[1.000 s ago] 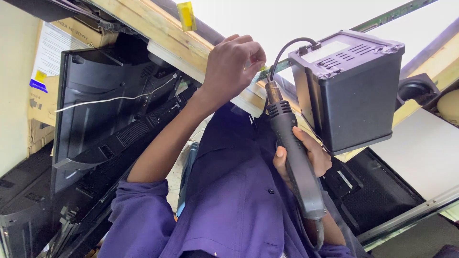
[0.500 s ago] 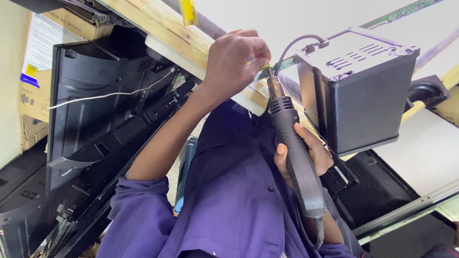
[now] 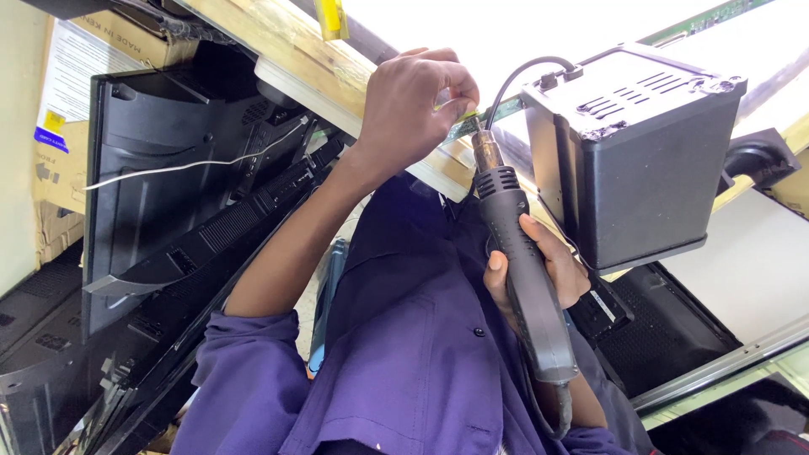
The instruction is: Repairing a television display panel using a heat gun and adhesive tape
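My left hand (image 3: 413, 105) reaches up to the edge of a wooden bench (image 3: 286, 50), fingers pinched on a small yellowish piece at a thin green circuit board strip (image 3: 497, 109). I cannot tell what the piece is. My right hand (image 3: 548, 270) grips a black hot-air handpiece (image 3: 522, 253). Its metal nozzle (image 3: 486, 152) points up at the strip, just beside my left fingertips. A dark cable runs from the handpiece's lower end. My purple shirt fills the bottom of the view.
A black box-shaped station (image 3: 640, 152) with a cable on top stands right of the handpiece. Black television back covers (image 3: 168, 211) lean at the left, with a white wire across them. A cardboard box (image 3: 76, 93) is behind them; a white panel (image 3: 742, 270) lies at the right.
The view has shifted a little. Both hands keep much the same pose, with the nozzle staying by my left fingertips.
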